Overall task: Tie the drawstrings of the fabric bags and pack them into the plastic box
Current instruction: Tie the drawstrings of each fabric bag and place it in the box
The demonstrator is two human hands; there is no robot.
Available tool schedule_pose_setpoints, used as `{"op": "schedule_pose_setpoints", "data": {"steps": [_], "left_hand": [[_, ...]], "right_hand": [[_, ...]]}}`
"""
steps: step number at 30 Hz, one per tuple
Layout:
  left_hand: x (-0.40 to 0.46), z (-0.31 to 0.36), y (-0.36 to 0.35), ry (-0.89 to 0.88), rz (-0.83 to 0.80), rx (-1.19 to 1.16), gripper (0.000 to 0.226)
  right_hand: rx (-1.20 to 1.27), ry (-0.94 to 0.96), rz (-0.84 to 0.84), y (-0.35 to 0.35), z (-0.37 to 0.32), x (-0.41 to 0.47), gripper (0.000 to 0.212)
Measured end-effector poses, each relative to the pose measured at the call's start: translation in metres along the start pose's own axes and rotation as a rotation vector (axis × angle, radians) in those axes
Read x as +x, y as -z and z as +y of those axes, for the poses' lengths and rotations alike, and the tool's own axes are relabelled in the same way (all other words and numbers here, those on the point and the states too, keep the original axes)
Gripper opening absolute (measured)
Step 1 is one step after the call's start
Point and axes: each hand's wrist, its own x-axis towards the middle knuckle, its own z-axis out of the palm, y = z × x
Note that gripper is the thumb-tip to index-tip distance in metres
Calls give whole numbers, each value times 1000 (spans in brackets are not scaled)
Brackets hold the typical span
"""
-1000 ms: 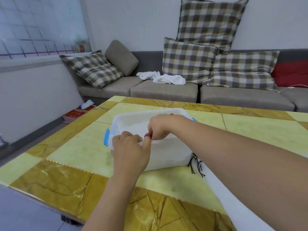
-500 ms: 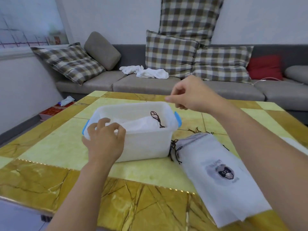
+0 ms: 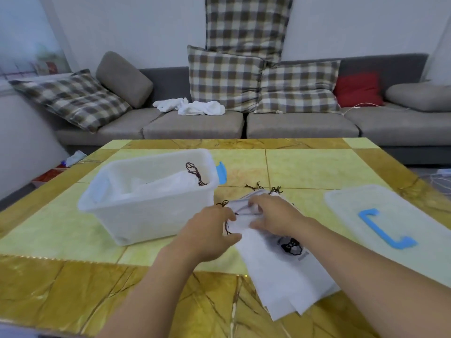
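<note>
A translucent plastic box with blue latches stands on the table at centre left. White fabric bags with dark drawstrings lie inside it. To its right lies a stack of flat white fabric bags with a dark printed logo. My left hand rests on the top bag's upper left corner, fingers by its dark drawstring. My right hand pinches the gathered top edge of the same bag. Loose drawstring ends stick out beyond the stack.
The box's translucent lid with a blue handle lies at the right on the yellow and brown marble table. Behind the table is a grey sofa with checked cushions and a white cloth.
My left hand left the box rim and my right hand came down from above the box. Both hands now sit on the top bag of the stack. The camera view has swung right.
</note>
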Motion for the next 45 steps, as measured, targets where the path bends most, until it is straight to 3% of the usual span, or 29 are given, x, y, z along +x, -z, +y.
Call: {"op": "schedule_pose_setpoints", "data": {"steps": [3, 7, 11, 14, 17, 19, 21, 23, 25, 29, 33, 36, 39, 45], "left_hand": [[5, -6, -3, 64, -13, -55, 45], [4, 2, 0, 80, 90, -268, 54], [-5, 28, 17, 53, 99, -982, 43], [-11, 38, 27, 37, 106, -1266, 52], [-21, 48, 39, 83, -111, -1487, 48], [-23, 51, 40, 101, -109, -1478, 38], [-21, 50, 34, 108, 31, -1433, 28], [-21, 49, 34, 92, 144, -1460, 20], [-20, 45, 35, 65, 195, -1513, 21], [-15, 35, 34, 43, 191, -1487, 51], [-13, 28, 35, 84, 256, -1417, 48], [-12, 24, 37, 107, 299, -1395, 20], [-6, 22, 33, 208, 451, -1257, 36], [-3, 10, 37, 275, 597, -1533, 34]], "right_hand": [[-35, 2, 109, 5, 10, -5, 12], [174, 79, 123, 41, 4, -16, 30], [256, 163, 151, 102, -33, -41, 21], [278, 228, 133, 121, -54, -63, 25], [288, 253, 128, 124, -65, -73, 29], [290, 265, 140, 118, -69, -76, 32], [376, 254, 241, 110, -63, -77, 21], [582, 143, 324, 106, -47, -78, 22], [835, 3, 235, 104, -26, -81, 28], [1169, -80, -7, 88, 0, -85, 29], [1201, -84, 33, 90, -2, -77, 29], [1213, -99, 53, 93, -5, -76, 28], [1255, -119, 66, 89, -1, -77, 26], [1200, -157, 90, 90, 22, -83, 18]]}}
